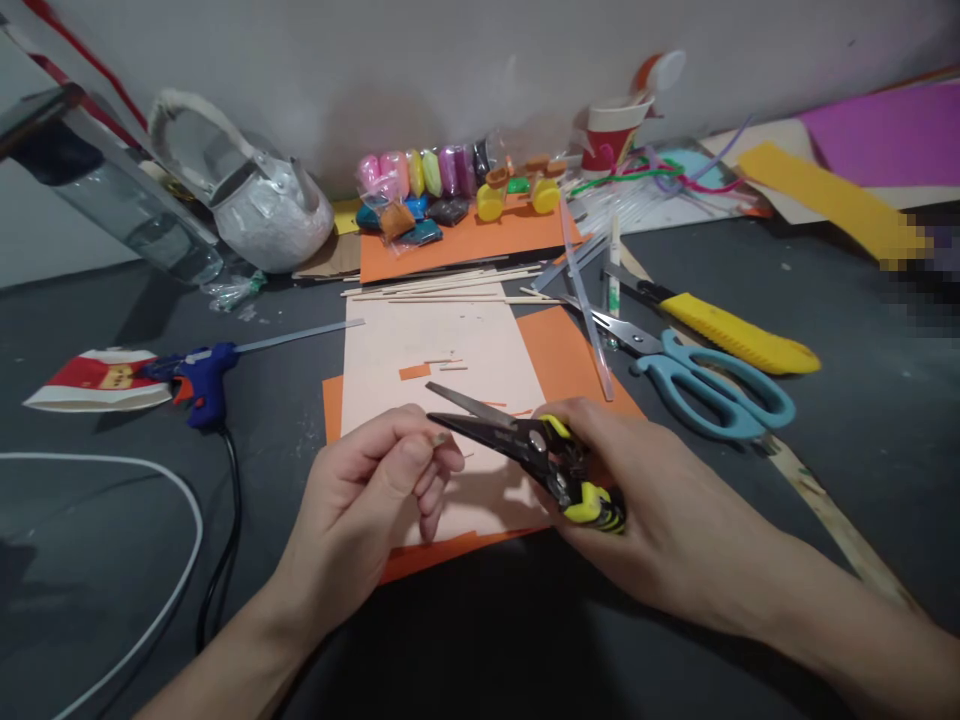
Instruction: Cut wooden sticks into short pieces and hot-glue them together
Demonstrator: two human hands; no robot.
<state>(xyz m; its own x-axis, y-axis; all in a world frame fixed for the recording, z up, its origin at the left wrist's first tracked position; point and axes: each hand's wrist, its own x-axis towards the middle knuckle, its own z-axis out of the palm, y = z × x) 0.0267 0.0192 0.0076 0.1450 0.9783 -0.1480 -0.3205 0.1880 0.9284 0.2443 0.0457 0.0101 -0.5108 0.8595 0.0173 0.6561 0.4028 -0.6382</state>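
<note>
In my right hand (630, 480) is a pair of black and yellow snips (525, 440), their blades apart and pointing left. The blade tips are close to my left hand (382, 480), whose thumb and forefinger are pinched on a tiny piece that is too small to name. Under both hands lies a pale sheet of paper (442, 330) on top of orange sheets (577, 360). A small orange square (414, 372) and short stick pieces (453, 367) rest on the pale sheet, beyond the blades.
A blue glue gun (204, 385) lies left with its cord. Thin wooden sticks (450, 290) lie across the sheet's far edge. Blue-handled scissors (712, 385) and a yellow cutter (742, 330) are at right. Behind stand a silver kettle (270, 215) and bagged clay (427, 175).
</note>
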